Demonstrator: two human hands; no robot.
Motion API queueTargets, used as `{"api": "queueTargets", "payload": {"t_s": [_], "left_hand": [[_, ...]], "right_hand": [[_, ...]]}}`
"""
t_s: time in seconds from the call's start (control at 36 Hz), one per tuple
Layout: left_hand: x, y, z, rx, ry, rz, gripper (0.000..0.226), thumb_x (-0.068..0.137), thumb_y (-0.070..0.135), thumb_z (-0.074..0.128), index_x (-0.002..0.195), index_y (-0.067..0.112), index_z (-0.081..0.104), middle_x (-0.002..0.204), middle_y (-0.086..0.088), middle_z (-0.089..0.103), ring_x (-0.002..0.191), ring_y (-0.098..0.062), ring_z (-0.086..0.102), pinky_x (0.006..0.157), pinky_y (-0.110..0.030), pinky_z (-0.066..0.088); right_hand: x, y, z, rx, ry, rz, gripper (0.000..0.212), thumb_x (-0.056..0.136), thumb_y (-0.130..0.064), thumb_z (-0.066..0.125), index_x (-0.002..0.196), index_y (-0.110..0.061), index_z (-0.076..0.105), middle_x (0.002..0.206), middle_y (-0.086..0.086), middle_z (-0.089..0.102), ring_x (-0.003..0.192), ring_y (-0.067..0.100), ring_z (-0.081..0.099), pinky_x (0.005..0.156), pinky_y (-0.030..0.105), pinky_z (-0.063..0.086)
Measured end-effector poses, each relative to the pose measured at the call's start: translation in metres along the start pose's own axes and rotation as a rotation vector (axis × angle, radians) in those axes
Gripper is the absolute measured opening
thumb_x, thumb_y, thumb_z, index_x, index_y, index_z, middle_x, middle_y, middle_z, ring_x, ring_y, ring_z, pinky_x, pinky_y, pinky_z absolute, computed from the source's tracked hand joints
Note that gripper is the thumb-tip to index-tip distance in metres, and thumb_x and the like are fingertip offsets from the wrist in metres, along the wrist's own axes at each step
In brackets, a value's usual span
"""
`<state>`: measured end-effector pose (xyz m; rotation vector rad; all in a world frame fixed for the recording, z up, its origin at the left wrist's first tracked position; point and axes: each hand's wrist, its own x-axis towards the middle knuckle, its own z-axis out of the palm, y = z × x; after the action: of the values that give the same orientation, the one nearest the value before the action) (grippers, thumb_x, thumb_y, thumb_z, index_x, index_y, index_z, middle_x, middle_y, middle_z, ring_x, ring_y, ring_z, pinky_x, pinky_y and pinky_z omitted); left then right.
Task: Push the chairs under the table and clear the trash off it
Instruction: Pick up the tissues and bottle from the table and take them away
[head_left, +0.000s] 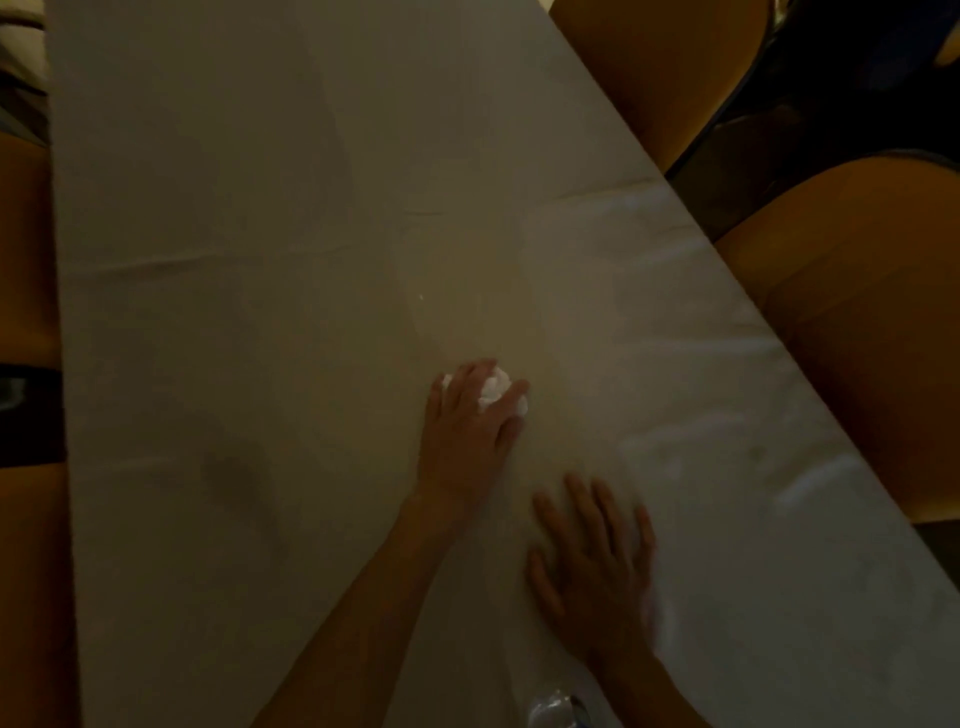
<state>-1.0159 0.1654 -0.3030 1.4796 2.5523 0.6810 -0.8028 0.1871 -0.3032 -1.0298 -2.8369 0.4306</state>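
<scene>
Left hand takes the paper ball from the bench

The left hand (470, 415) curls around a crumpled paper ball (493, 393) near the middle of the bench (260, 260); the right hand (597, 566) lies flat, holding nothing. The ball looks light and soft, easy to squeeze anywhere; it is roundish, with no clear long axis.

The left hand (470, 415) is covering most of the crumpled white tissue (493, 392), so its full shape is staying hidden. At five o'clock, motion blur is smearing the right hand (592, 561) along its outer edge. At six o'clock, the bottom edge is cutting off a clear, shiny object (553, 706), too little showing to identify. Frame edges are cropping the orange chairs (857, 332) at three and nine o'clock.
</scene>
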Motion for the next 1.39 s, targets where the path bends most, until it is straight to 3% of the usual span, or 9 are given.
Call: {"api": "queueTargets", "payload": {"t_s": [0.42, 0.67, 0.78, 0.83, 0.89, 0.97, 1.11, 1.22, 1.39], "left_hand": [[-0.093, -0.006, 0.0, 0.04, 0.069, 0.097, 0.03, 0.1, 0.032, 0.051, 0.127, 0.025, 0.062, 0.136, -0.011, 0.054, 0.131, -0.031, 0.045, 0.11, -0.05, 0.032], [-0.189, 0.014, -0.059, -0.349, 0.008, -0.455, 0.039, 0.089, 0.054, 0.041, 0.11, 0.024, 0.054, 0.113, 0.006, 0.029, 0.108, -0.025, 0.047, 0.096, -0.032, 0.042], [-0.223, 0.022, -0.091, -0.434, -0.008, -0.497, 0.042, 0.084, 0.059, 0.05, 0.102, 0.021, 0.055, 0.112, -0.001, 0.036, 0.096, -0.016, 0.044, 0.085, -0.018, 0.037], [-0.235, 0.03, -0.108, -0.444, 0.004, -0.491, 0.032, 0.087, 0.047, 0.061, 0.097, 0.017, 0.057, 0.104, -0.004, 0.043, 0.087, -0.015, 0.045, 0.075, -0.006, 0.033], [-0.248, 0.04, -0.123, -0.427, 0.018, -0.455, 0.02, 0.091, 0.033, 0.063, 0.095, 0.014, 0.058, 0.096, -0.003, 0.048, 0.08, -0.013, 0.046, 0.07, -0.008, 0.034], [-0.267, 0.056, -0.141, -0.455, 0.011, -0.413, 0.021, 0.093, 0.036, 0.054, 0.099, 0.015, 0.056, 0.091, -0.001, 0.054, 0.079, -0.011, 0.05, 0.072, -0.024, 0.04], [-0.288, 0.078, -0.171, -0.607, -0.081, -0.536, 0.046, 0.096, 0.031, 0.055, 0.137, 0.018, 0.038, 0.102, -0.005, 0.062, 0.089, -0.023, 0.063, 0.073, -0.021, 0.042], [-0.303, 0.081, -0.183, -0.623, -0.076, -0.594, 0.032, 0.095, 0.029, 0.058, 0.124, 0.018, 0.049, 0.084, -0.005, 0.066, 0.073, -0.015, 0.063, 0.063, -0.016, 0.041], [-0.321, 0.093, -0.196, -0.705, -0.058, -0.572, 0.003, 0.094, 0.017, 0.061, 0.094, 0.02, 0.06, 0.069, 0.002, 0.063, 0.055, -0.002, 0.058, 0.057, -0.013, 0.042]], "right_hand": [[-0.003, 0.003, 0.007, -0.019, 0.022, -0.019, 0.057, 0.087, -0.054, 0.045, 0.141, -0.039, 0.046, 0.157, 0.002, 0.035, 0.145, 0.027, 0.029, 0.116, 0.059, 0.014], [-0.006, 0.003, -0.001, -0.042, -0.103, -0.001, 0.058, 0.092, -0.056, 0.033, 0.147, -0.039, 0.036, 0.159, 0.001, 0.029, 0.146, 0.024, 0.022, 0.116, 0.055, 0.007], [-0.012, 0.013, -0.011, 0.009, -0.238, 0.001, 0.061, 0.09, -0.062, 0.024, 0.147, -0.042, 0.035, 0.161, -0.003, 0.025, 0.147, 0.019, 0.017, 0.116, 0.049, 0.004], [-0.021, 0.02, -0.017, 0.057, -0.289, -0.018, 0.063, 0.09, -0.062, 0.024, 0.143, -0.034, 0.045, 0.157, 0.0, 0.034, 0.144, 0.025, 0.032, 0.113, 0.055, 0.018], [-0.038, 0.027, -0.026, 0.148, -0.294, -0.05, 0.061, 0.095, -0.058, 0.029, 0.133, -0.021, 0.058, 0.147, 0.01, 0.049, 0.13, 0.033, 0.051, 0.104, 0.055, 0.036], [-0.078, 0.025, -0.056, 0.337, -0.406, 0.093, 0.036, 0.098, -0.026, 0.054, 0.131, -0.013, 0.059, 0.141, 0.014, 0.054, 0.128, 0.032, 0.053, 0.105, 0.034, 0.034], [-0.157, 0.016, -0.098, 0.577, -0.307, 0.326, 0.025, 0.088, -0.018, 0.062, 0.106, -0.035, 0.066, 0.108, -0.008, 0.071, 0.102, 0.021, 0.066, 0.077, 0.013, 0.043], [-0.189, 0.004, -0.115, 0.697, -0.294, 0.382, 0.048, 0.075, -0.017, 0.074, 0.102, -0.054, 0.061, 0.108, -0.028, 0.067, 0.104, -0.005, 0.06, 0.083, 0.026, 0.047], [-0.184, -0.032, -0.119, 0.808, -0.296, 0.413, 0.087, 0.066, -0.015, 0.09, 0.139, -0.023, 0.045, 0.133, -0.008, 0.055, 0.122, 0.011, 0.049, 0.097, 0.036, 0.043]]}}
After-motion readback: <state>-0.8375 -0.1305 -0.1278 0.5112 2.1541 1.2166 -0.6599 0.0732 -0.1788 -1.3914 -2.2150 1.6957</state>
